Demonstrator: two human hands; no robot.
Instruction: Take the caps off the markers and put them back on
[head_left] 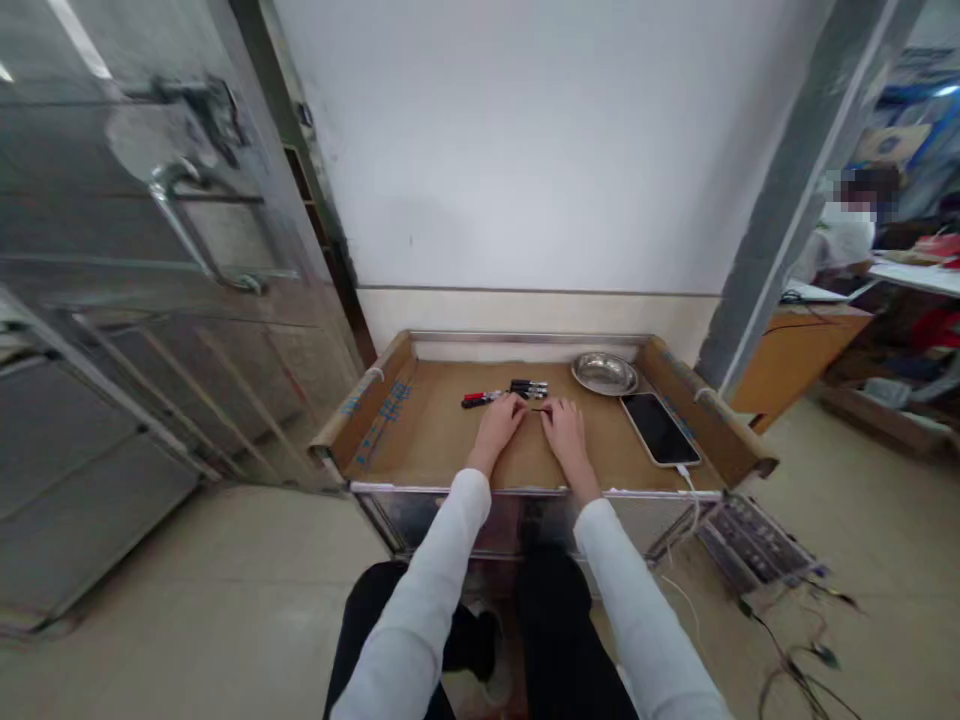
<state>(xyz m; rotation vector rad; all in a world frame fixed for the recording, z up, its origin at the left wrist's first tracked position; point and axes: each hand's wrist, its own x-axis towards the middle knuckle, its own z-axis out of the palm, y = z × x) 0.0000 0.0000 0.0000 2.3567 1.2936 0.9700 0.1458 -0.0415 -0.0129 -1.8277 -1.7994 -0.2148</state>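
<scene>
Two hands rest side by side at the middle of the cardboard-lined tray (420,440): left hand (501,424) and right hand (564,430), fingers bent toward each other over a small dark marker (541,409) that lies or is pinched between the fingertips. Too small to tell whether either hand has really closed on it or only touches it. Just beyond the fingers lies a short row of black markers (529,388), and a red-and-black marker (480,399) lies just left of them, close by the left fingertips. Judged risks: these are slim round barrels on flat cardboard, so a nudge from a knuckle could set them rolling toward the tray's raised rim; a loose cap could drop and skid off. Shallow steel dish (604,373) sits at the far right, shiny and round, near but clear of the hands. Smartphone (660,428), glossy black slab, lies right of the right hand with a white cable (686,478) trailing over the front edge; a sleeve catching that cable could drag the phone. Cardboard is matte brown, edges curled up the sides. Steel door (135,300) at left.
</scene>
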